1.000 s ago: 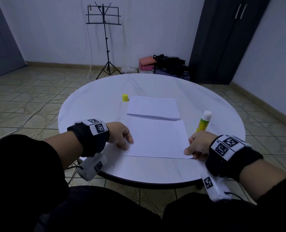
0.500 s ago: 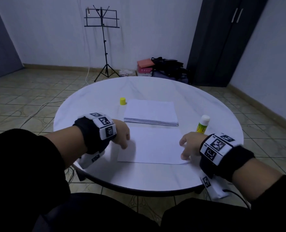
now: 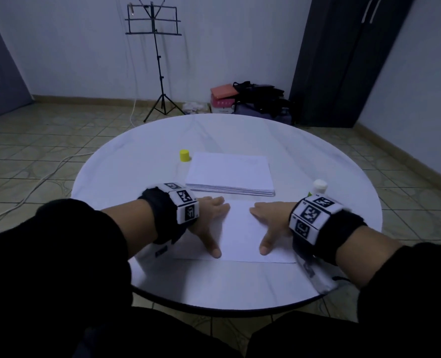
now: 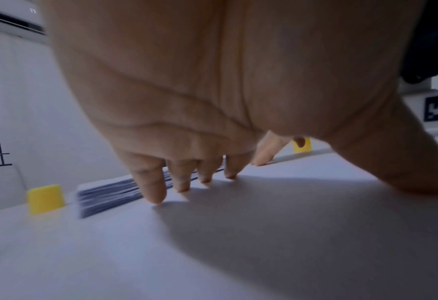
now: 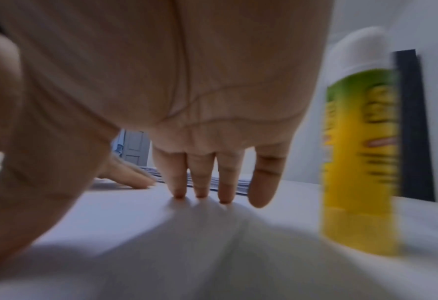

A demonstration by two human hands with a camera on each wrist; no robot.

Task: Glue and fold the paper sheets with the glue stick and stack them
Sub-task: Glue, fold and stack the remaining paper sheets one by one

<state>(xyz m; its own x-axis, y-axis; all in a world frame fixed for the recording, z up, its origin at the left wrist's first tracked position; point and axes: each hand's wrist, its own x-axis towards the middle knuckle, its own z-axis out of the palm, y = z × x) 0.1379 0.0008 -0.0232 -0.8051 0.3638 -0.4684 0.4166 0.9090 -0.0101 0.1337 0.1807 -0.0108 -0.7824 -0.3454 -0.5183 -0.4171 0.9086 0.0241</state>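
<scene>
Nearest the body, on the round white bench (image 3: 162,140), a single sheet (image 3: 240,233) is lying flat, its near edge just short of the bench rim. Both hands are pressing on it. Left hand (image 3: 209,223) is sitting on the sheet's left side, fingers (image 4: 151,188) straight and spread, tips touching paper, thumb angled toward the near edge. Right hand (image 3: 271,223) is mirroring it on the right side, fingers (image 5: 199,182) straight and released, nothing grasped, tips on the sheet, thumb pointing toward the near edge. Neither hand is clenching anything.

Just beside the right wrist, glue stick (image 5: 361,158) is standing upright on the bench, uncapped, white tip up, yellow-green label; mostly hidden behind the wrist band in the head view. Wrist view of it is blurred, label text unreadable.

Just beyond the sheet, the stack (image 3: 229,174) of white sheets is lying flat, edges roughly square, near edge close to the fingertips. Whether it is touching the sheet, cannot tell.

By the stack's far-left corner, yellow cap (image 3: 184,155) is standing on the bench, just apart from the stack.

Further out on the floor: music stand (image 3: 157,60), bags (image 3: 258,99) by the wall, dark wardrobe (image 3: 343,60) at right.
</scene>
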